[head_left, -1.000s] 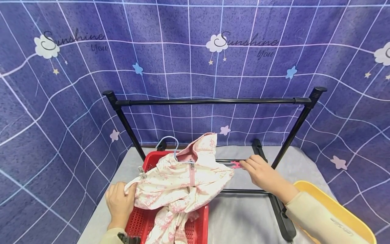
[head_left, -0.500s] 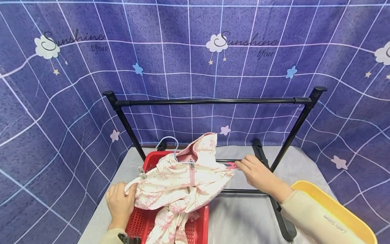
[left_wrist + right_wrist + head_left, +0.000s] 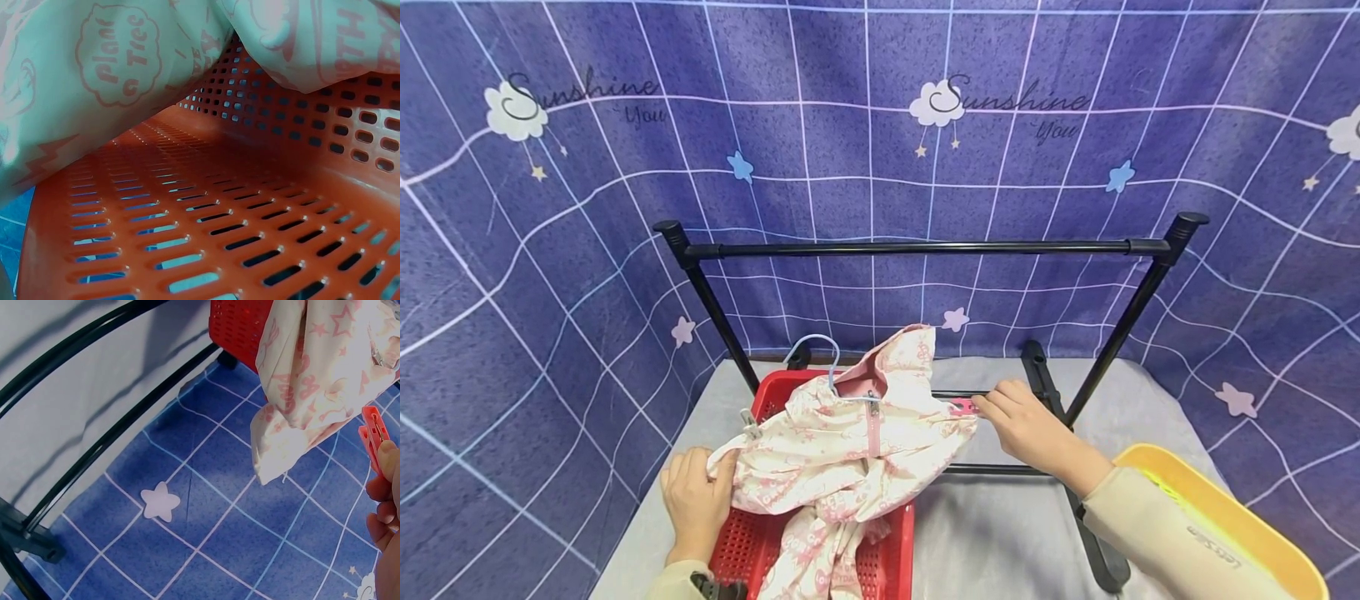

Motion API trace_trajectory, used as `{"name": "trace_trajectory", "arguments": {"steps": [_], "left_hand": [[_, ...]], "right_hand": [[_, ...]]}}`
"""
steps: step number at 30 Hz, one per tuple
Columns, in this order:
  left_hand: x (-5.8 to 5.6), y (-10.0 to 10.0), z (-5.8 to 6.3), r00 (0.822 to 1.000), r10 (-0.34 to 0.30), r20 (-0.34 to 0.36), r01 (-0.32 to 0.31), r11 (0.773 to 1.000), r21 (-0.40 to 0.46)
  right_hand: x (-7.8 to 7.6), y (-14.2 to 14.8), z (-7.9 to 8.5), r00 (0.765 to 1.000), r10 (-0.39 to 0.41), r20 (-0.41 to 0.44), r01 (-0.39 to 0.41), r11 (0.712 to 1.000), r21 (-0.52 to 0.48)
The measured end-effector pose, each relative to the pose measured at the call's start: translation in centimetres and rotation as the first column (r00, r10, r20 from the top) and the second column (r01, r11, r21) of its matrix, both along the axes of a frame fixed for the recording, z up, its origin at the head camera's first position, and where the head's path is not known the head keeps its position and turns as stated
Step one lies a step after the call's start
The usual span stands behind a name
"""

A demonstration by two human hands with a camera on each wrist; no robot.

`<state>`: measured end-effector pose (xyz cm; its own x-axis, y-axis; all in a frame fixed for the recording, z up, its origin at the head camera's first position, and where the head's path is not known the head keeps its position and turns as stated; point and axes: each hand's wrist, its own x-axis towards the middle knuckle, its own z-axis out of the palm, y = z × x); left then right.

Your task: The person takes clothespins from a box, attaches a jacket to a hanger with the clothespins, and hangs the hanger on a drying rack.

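A white hooded jacket (image 3: 842, 462) with pink print hangs on a light blue hanger (image 3: 815, 338), its hook sticking up past the neckline. My left hand (image 3: 691, 500) grips the jacket's sleeve at the left, thumb over the cloth. Near that side a grey clip (image 3: 749, 423) sits on the shoulder. Between the thumb and fingers of my right hand (image 3: 1026, 429) is a pink clothespin (image 3: 962, 407), its tip right at the jacket's right shoulder. The right wrist view shows the clothespin (image 3: 373, 428) beside the printed cloth. In the left wrist view, cloth (image 3: 119, 81) fills the top and the hand is hidden.
Below the jacket stands a red perforated basket (image 3: 904, 550), more printed cloth (image 3: 820, 554) hanging into it. A black garment rack (image 3: 887, 249) spans behind, its foot (image 3: 1101, 550) to the right. At the far right sits a yellow bin (image 3: 1262, 529), partly behind my right sleeve.
My right hand has moved left with the clothespin, bringing its tip up to the jacket's right shoulder. The left hand and the jacket have stayed in place.
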<state>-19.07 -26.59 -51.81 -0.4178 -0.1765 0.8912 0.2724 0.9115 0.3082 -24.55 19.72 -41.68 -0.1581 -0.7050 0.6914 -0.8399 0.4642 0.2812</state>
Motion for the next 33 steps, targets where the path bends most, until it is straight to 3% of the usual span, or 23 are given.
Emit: {"name": "trace_trajectory", "arguments": {"steps": [10, 23, 33], "left_hand": [[0.1, 0.0, -0.2, 1.000, 0.003, 0.008, -0.003, 1.000, 0.003], [0.1, 0.0, -0.4, 1.000, 0.000, 0.007, 0.000, 1.000, 0.006], [0.0, 0.1, 0.0, 1.000, -0.003, 0.002, 0.003, 1.000, 0.011]], "right_hand": [[-0.1, -0.6, 0.2, 0.999, 0.035, -0.035, -0.036, 0.999, -0.037], [-0.2, -1.3, 0.0, 0.999, 0.019, 0.026, -0.019, 1.000, 0.005], [-0.6, -1.9, -0.1, 0.998, 0.060, -0.012, -0.060, 0.998, -0.006]]}}
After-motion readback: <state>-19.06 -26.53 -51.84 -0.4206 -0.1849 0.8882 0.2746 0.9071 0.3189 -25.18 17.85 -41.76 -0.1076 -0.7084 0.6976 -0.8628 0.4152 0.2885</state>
